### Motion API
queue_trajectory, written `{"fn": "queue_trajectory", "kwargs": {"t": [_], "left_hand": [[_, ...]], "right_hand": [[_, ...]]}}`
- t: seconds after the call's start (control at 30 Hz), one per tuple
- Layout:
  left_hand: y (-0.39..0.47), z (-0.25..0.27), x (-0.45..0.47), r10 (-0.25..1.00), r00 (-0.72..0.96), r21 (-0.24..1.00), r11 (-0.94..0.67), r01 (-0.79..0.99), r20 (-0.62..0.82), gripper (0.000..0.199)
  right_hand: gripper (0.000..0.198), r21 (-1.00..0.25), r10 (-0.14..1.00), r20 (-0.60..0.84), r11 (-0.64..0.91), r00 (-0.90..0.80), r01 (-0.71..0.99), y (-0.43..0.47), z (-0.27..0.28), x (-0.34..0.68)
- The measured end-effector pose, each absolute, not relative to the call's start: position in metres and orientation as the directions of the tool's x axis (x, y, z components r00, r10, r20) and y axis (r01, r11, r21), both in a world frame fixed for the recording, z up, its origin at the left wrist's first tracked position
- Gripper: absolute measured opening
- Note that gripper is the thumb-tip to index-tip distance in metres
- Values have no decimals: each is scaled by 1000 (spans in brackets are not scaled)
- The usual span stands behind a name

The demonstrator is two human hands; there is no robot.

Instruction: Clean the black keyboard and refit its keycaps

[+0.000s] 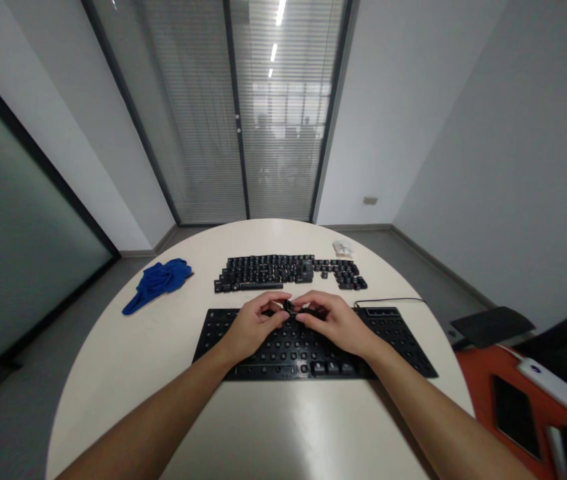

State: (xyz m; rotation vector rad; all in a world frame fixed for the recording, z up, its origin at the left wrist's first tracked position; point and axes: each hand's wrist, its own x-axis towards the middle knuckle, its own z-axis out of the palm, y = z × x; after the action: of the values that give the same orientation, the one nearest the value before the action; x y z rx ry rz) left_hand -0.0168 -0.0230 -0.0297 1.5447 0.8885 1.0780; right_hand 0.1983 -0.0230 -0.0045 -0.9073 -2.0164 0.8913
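Observation:
A black keyboard base (273, 371) lies across the table in front of me, most of its key positions bare, with a few keycaps (332, 368) fitted along its bottom row. Above its upper middle, my left hand (256, 325) and my right hand (334, 321) meet, thumbs and fingertips pinched on one small black keycap (288, 306). Both hands are closed on it from opposite sides. My fingers hide part of the keycap and some of the base. Just beyond, loose black keycaps (268, 270) are laid out in keyboard order.
A crumpled blue cloth (160, 283) lies at the table's left. Small whitish pieces (343, 249) sit at the back right. A black cable (388, 300) runs from the base over the right edge. An orange chair seat (483, 400) holds a phone (516, 415) and a white power strip (560, 392).

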Motion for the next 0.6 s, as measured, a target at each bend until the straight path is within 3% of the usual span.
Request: {"fn": "queue_trajectory", "kwargs": {"t": [0.27, 0.6], "left_hand": [[-27, -24, -14, 920, 317, 929, -304, 211, 229, 24], [-34, -22, -10, 889, 297, 834, -439, 334, 349, 15]], "right_hand": [[23, -962, 822, 166, 257, -545, 94, -23, -15, 196], [22, -959, 775, 146, 263, -615, 102, -25, -16, 196]]}}
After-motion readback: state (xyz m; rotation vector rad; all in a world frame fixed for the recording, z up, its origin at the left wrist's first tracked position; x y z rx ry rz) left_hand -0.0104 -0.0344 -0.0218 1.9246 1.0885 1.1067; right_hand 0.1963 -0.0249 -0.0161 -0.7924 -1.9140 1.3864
